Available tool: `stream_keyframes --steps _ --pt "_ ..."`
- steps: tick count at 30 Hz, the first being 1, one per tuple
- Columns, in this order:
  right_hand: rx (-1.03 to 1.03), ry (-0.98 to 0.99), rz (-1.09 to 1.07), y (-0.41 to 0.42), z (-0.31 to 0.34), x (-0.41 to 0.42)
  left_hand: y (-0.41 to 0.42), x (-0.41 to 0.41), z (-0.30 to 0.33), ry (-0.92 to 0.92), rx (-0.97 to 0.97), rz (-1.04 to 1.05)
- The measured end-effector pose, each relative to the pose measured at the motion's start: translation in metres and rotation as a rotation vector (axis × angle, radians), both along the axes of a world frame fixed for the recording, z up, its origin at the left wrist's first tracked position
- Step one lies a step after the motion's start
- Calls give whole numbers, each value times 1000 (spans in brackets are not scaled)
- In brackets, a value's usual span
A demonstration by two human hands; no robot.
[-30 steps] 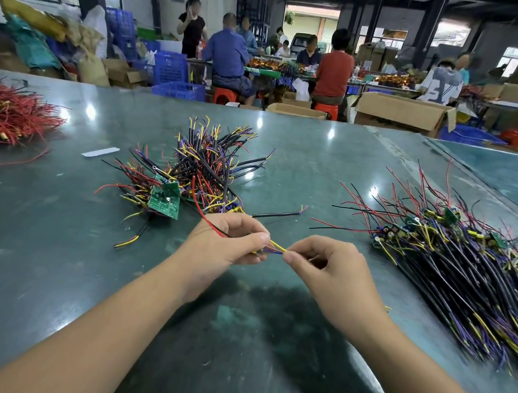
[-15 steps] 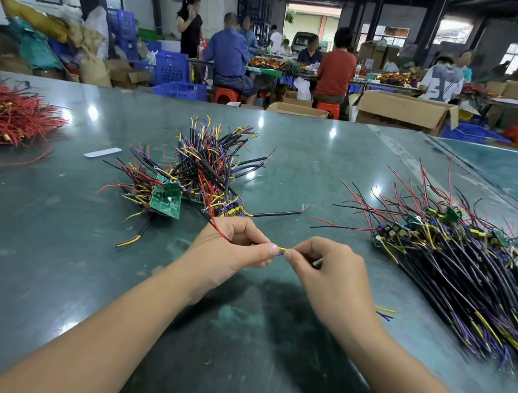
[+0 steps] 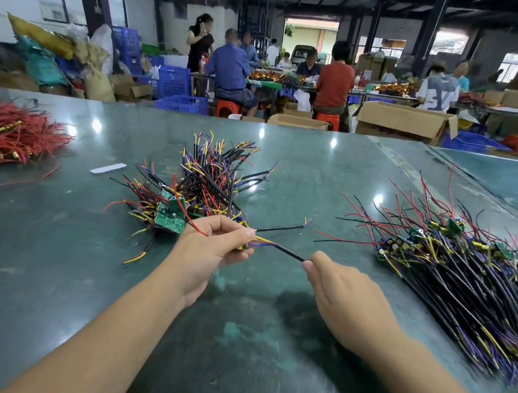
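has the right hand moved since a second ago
Yes. The right hand has slid rightward, away from the left hand and nearer the right-side wire pile, baring a stretch of black cable between them.

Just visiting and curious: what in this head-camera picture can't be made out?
In the head view:
The end of the black cable, hidden inside the right hand.
What else the left hand pinches, covered by its fingers.
Green circuit board: markings too small.
Right wire pile: cut off by the frame edge.
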State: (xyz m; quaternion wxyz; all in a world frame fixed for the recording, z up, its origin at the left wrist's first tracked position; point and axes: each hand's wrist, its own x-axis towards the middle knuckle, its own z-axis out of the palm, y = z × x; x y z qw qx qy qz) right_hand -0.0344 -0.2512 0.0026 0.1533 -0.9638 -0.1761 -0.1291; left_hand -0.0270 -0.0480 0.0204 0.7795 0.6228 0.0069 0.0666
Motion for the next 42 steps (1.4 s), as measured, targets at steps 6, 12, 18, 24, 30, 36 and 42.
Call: stream_keyframes --steps 6,12,18,24,30,36,42 --pt "-66 -189 -89 8 0 -1 4 0 7 95 -173 -25" --pt "-67 -319 -137 4 3 -1 4 -1 8 140 -252 -77" --pt "-102 -349 -96 10 3 -2 13 1 5 171 -201 -58" --pt "65 -491 -102 10 6 -2 12 2 5 170 -248 -104" --pt "-91 -493 -178 8 6 -4 2 -2 -1 66 -87 -74" --pt "65 -262 15 31 11 -22 -11 -8 -3 9 -18 -234" --pt "403 -86 44 19 8 -17 -5 -11 5 -16 64 -237"
